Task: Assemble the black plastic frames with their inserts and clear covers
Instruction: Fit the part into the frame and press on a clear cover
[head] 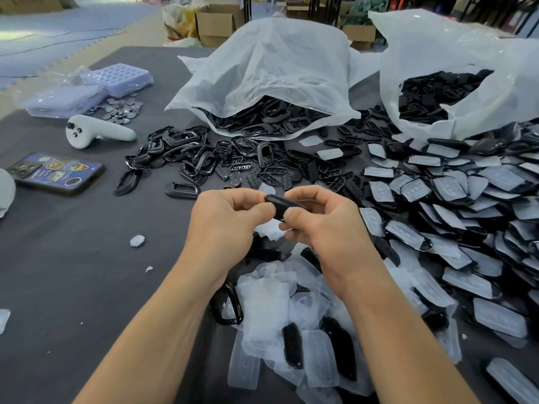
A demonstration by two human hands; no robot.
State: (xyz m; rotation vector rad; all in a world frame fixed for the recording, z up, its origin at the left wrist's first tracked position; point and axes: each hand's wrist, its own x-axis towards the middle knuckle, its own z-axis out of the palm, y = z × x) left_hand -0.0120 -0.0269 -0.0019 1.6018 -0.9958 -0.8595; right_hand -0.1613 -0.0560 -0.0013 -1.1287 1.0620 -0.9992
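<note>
Both hands meet over the middle of the table around one black plastic frame (278, 203). My left hand (226, 221) pinches its left end and my right hand (318, 220) grips its right side; fingers hide most of it. Loose black frames (186, 154) lie in a heap beyond my hands, with small black inserts (271, 174) beside them. Clear covers (280, 310) are piled under my wrists. To the right spreads a large pile of assembled pieces (455, 205) with covers on.
Two white plastic bags (271, 74) (455, 68) of black parts stand at the back. At left lie a phone (57, 173), a white controller (96, 131), round metal discs (122, 109) and clear trays (122, 77). One disc (137, 240) sits near my left wrist.
</note>
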